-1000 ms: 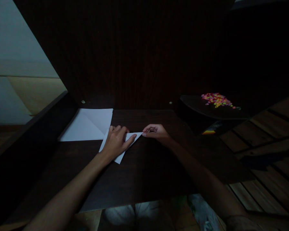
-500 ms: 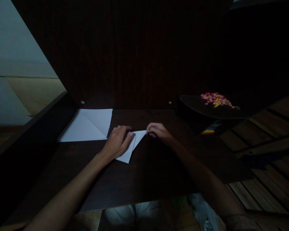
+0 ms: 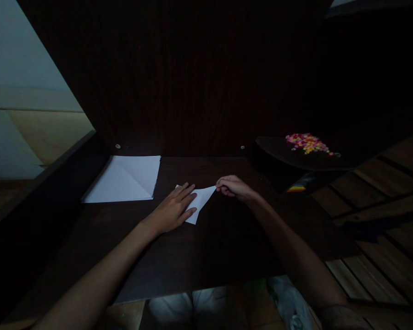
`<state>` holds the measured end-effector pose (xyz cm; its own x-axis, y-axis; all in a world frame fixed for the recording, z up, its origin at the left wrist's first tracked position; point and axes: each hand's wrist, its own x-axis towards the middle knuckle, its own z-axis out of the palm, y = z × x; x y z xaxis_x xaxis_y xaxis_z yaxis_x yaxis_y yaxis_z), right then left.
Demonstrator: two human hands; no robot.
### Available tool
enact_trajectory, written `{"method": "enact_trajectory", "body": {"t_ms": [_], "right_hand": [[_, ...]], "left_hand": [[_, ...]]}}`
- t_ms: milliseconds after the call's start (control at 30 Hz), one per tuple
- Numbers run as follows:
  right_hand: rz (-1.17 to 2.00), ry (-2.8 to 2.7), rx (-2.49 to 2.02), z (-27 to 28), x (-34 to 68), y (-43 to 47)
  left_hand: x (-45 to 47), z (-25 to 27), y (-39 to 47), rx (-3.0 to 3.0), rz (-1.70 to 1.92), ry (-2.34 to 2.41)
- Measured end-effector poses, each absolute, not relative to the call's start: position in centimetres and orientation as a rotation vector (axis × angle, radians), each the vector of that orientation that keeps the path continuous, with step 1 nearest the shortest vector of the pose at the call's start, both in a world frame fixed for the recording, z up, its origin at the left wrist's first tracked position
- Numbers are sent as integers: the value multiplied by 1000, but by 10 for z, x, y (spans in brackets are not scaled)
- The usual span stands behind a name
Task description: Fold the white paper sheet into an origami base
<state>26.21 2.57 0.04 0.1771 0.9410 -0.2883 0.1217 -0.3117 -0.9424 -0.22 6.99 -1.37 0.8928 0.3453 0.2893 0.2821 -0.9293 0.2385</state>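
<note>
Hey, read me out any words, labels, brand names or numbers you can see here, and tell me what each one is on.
None can be read.
The folded paper under the left hand and pinched by the right hand is blank white.
The paper sheet on the dark desk is blank too.
The rainbow-striped thing is too dark and small to show any print.

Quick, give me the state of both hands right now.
Left hand: open, flat on the folded paper.
Right hand: closed, pinching the paper's right corner.
</note>
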Motion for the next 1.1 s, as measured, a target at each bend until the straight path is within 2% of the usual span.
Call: {"method": "enact_trajectory", "body": {"t_ms": [433, 767, 1100], "right_hand": [[1059, -1088, -1734, -3, 266, 27], [1005, -1256, -1883, -2, 262, 27], [770, -1462, -1983, 0, 255, 25]], "left_hand": [[-1, -25, 70, 2892, 293, 476], [-2, -28, 71, 2893, 304, 456], [-2, -28, 71, 2910, 255, 459]]}}
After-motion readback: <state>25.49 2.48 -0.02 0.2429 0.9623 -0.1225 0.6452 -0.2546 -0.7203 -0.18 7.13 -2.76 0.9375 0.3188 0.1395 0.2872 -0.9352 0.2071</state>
